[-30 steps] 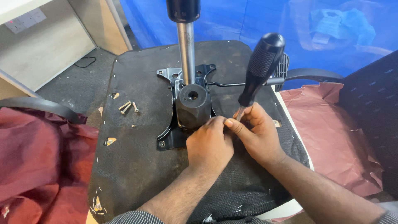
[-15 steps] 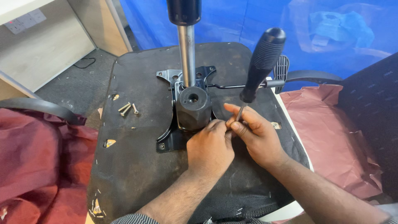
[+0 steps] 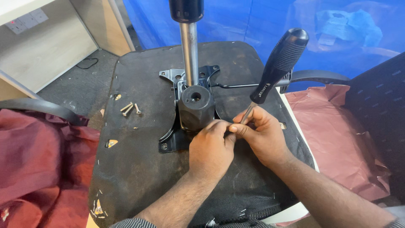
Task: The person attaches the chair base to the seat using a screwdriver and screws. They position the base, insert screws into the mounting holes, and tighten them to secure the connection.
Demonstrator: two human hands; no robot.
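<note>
Fingers (image 3: 241, 128) pinch screwdriver (image 3: 276, 67) shaft — right hand (image 3: 263, 137) | left hand (image 3: 211, 147) curled (contents hidden)

Screwdriver (image 3: 276, 69): black handle with a fine dotted texture, bare silver shaft. Chair underside (image 3: 139, 169): black woven fabric, scuffed, with pale tan tears; the mechanism plate (image 3: 177, 139) is black, the gas column (image 3: 190, 50) silver, loose screws (image 3: 130, 109) dull silver. Surroundings: maroon cloth (image 3: 38, 169) left, blue sheet (image 3: 253, 21) behind.
</note>
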